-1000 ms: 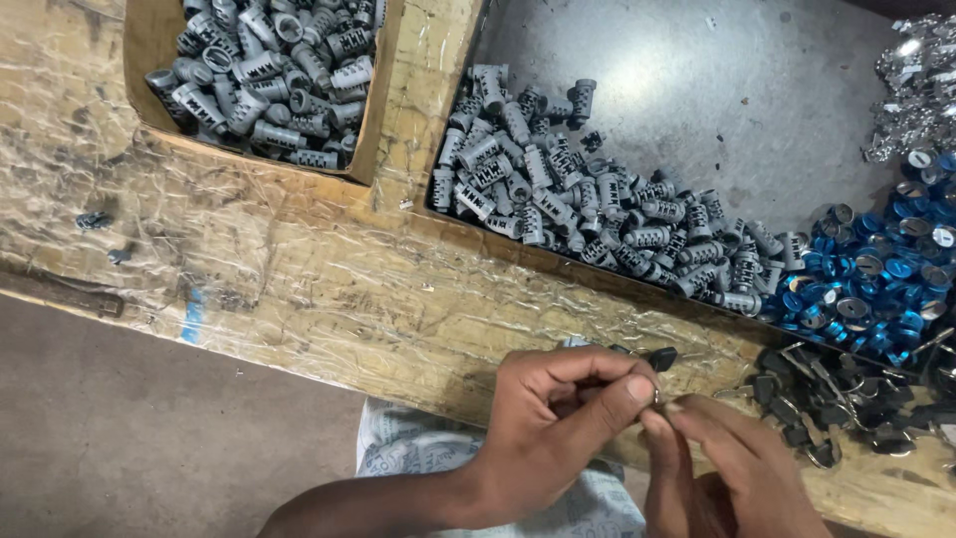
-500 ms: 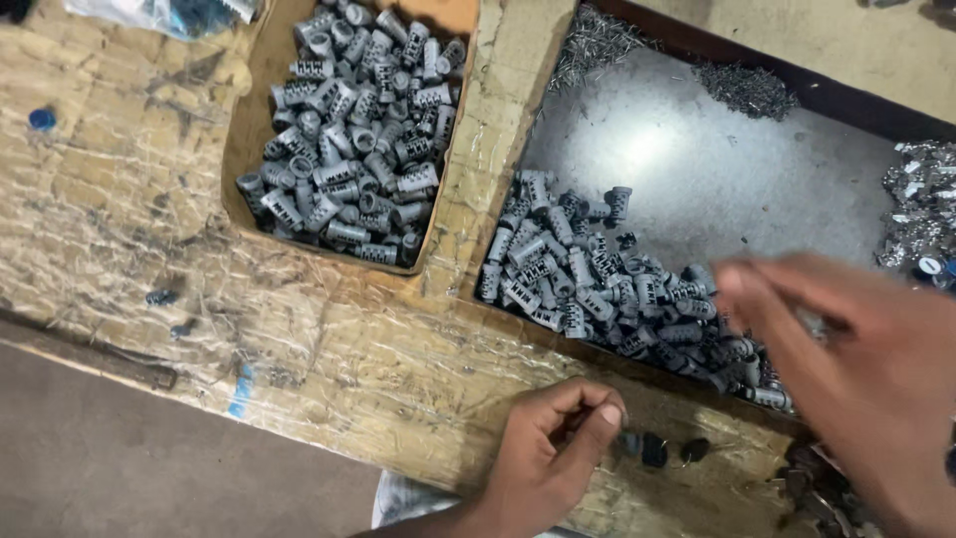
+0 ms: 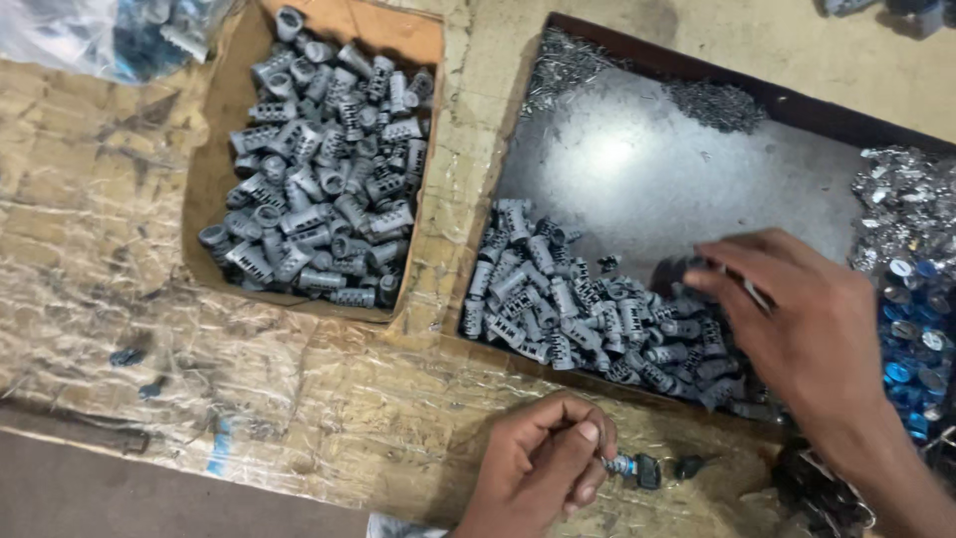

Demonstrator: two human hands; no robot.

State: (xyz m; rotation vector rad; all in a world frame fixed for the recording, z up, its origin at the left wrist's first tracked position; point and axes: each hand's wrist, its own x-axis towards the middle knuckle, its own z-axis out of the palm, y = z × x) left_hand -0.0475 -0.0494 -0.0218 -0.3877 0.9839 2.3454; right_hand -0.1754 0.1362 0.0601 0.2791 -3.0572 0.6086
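Small parts being picked at the desk (image 3: 299, 399)
A small black-tipped part (image 3: 637, 468) is pinched in the left hand (image 3: 538, 463) fingers; grey plastic pieces (image 3: 597, 319) are touched by the right hand (image 3: 797, 329) fingers, spread loosely

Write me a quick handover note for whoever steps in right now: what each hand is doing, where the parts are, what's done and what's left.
Left hand: pinching a small key-and-cylinder assembly at the near edge of the bench, fingers closed on it.
Right hand: reaching over the metal tray, fingertips at the heap of grey cylinder housings; whether it grips one cannot be told.
Parts: more grey housings fill the cardboard box to the left; blue caps and shiny metal bits lie at the tray's right end.
Done: key part in hand.
Left: no housing on it yet.
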